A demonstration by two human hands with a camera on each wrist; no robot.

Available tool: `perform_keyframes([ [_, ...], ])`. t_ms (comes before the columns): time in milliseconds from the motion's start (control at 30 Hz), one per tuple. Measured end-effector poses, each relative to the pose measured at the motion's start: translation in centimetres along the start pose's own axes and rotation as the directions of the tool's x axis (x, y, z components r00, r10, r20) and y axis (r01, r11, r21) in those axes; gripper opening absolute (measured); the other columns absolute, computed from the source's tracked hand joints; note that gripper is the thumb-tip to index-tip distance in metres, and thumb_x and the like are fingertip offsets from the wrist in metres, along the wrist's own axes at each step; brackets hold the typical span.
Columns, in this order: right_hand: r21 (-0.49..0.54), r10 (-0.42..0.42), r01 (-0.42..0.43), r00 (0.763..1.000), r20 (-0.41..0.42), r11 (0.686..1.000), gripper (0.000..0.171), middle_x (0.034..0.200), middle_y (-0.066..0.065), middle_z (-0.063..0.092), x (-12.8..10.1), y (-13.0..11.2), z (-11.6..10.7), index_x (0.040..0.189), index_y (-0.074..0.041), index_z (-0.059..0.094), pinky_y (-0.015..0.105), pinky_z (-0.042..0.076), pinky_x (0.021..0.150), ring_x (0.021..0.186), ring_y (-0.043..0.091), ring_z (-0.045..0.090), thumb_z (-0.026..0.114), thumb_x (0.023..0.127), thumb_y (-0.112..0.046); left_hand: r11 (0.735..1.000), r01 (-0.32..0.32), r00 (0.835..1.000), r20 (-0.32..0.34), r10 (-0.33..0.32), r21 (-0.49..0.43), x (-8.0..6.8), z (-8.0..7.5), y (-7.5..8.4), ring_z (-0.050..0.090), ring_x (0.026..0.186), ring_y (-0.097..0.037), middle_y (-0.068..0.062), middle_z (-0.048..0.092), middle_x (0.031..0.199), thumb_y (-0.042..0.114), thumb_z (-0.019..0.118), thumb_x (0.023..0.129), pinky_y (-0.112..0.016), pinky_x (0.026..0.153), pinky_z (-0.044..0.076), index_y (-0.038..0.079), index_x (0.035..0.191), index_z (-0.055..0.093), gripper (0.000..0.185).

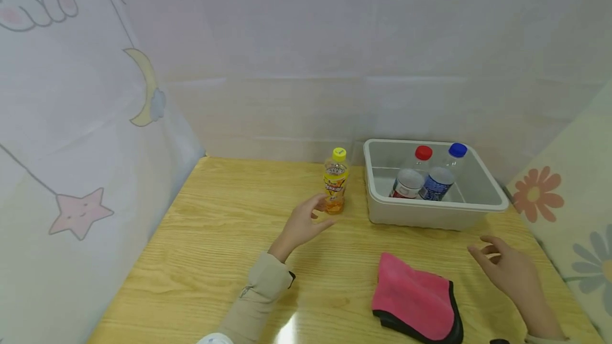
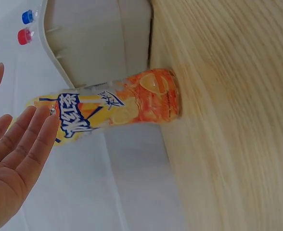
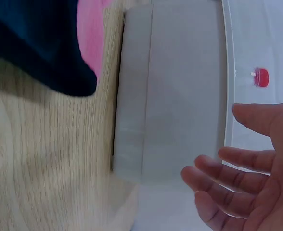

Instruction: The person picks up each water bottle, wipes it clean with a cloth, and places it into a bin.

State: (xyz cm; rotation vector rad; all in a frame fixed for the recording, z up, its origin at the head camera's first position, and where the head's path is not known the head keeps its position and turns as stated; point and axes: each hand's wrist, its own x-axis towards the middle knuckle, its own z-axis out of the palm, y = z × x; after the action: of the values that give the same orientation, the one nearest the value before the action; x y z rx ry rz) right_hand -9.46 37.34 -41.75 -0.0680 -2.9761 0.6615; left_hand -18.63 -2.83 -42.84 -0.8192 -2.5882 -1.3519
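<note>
A bottle of iced tea (image 1: 336, 182) with a yellow cap and an orange and yellow label stands upright on the table. Beside it my left hand (image 1: 304, 221) is spread, thumb apart from the fingers. In the left wrist view the fingertips (image 2: 47, 122) overlap the upper part of the label; whether they touch it I cannot tell. My right hand (image 1: 515, 272) hovers at the right with loosely bent fingers and nothing in them. Between the hands, nearer the front, lies a folded pink cloth (image 1: 415, 299) with black edging.
At the back right sits a light grey plastic bin (image 1: 430, 216). Two bottles lean inside it, one with a red cap (image 1: 423, 153) and one with a blue cap (image 1: 457, 149). Printed fabric walls (image 1: 296, 110) border the wooden table (image 1: 205, 248) at the back and sides.
</note>
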Motion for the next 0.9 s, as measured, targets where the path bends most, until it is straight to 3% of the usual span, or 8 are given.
perform_keyframes([
  [100, -0.029, -0.025, 0.026, 0.999, 0.043, 0.999, 0.058, 0.090, 0.024, 0.063, -0.4, -1.2, 0.3, 0.113, 0.010, 0.051, 0.043, 0.049, 0.054, 0.075, 0.035, 0.062, 0.055, 0.089, -0.042, 0.999, 0.009, 1.000, -0.013, -0.009, -0.035, -0.4, -0.2, -0.5, 0.059, 0.094, -0.030, -0.013, 0.059, 0.107, 0.015, 0.071, 0.080, -0.039, 0.072, 0.053, 0.000, 0.127, 0.047, 0.054],
  [300, -0.075, -0.085, 0.098, 0.985, 0.151, 0.992, 0.069, 0.098, 0.023, 0.062, -0.7, -3.4, 1.8, 0.117, 0.007, 0.053, 0.047, 0.049, 0.059, 0.082, 0.036, 0.060, 0.063, 0.080, -0.050, 0.999, 0.036, 0.999, -0.031, -0.037, -0.007, -1.2, -0.5, -1.4, 0.059, 0.095, -0.026, -0.012, 0.060, 0.109, 0.018, 0.071, 0.080, -0.035, 0.073, 0.053, 0.003, 0.127, 0.048, 0.054],
  [533, -0.114, -0.138, 0.176, 0.950, 0.281, 0.978, 0.079, 0.109, 0.025, 0.058, -1.1, -5.3, 4.1, 0.121, 0.002, 0.054, 0.055, 0.047, 0.072, 0.097, 0.042, 0.055, 0.069, 0.069, -0.056, 0.999, 0.040, 0.998, -0.041, -0.040, 0.007, -1.5, -1.0, -1.9, 0.058, 0.096, -0.026, -0.014, 0.059, 0.109, 0.017, 0.071, 0.080, -0.035, 0.074, 0.053, -0.001, 0.125, 0.048, 0.054],
  [700, -0.110, -0.148, 0.202, 0.917, 0.371, 0.973, 0.087, 0.110, 0.020, 0.059, -1.4, -6.2, 6.1, 0.123, -0.002, 0.055, 0.056, 0.046, 0.076, 0.101, 0.039, 0.054, 0.067, 0.063, -0.065, 0.999, 0.047, 0.998, -0.048, -0.047, -0.001, -1.5, -1.3, -2.0, 0.057, 0.097, -0.029, -0.014, 0.059, 0.109, 0.015, 0.071, 0.079, -0.039, 0.075, 0.052, -0.001, 0.125, 0.048, 0.054],
  [900, -0.102, -0.220, 0.278, 0.896, 0.387, 0.955, 0.091, 0.110, 0.014, 0.060, -1.9, -6.7, 8.0, 0.121, -0.001, 0.057, 0.054, 0.046, 0.075, 0.099, 0.035, 0.055, 0.066, 0.060, -0.069, 0.998, 0.067, 0.996, -0.061, -0.068, -0.004, -1.2, -1.4, -2.1, 0.058, 0.098, -0.026, -0.013, 0.059, 0.110, 0.014, 0.071, 0.080, -0.037, 0.075, 0.052, 0.002, 0.126, 0.048, 0.054],
])
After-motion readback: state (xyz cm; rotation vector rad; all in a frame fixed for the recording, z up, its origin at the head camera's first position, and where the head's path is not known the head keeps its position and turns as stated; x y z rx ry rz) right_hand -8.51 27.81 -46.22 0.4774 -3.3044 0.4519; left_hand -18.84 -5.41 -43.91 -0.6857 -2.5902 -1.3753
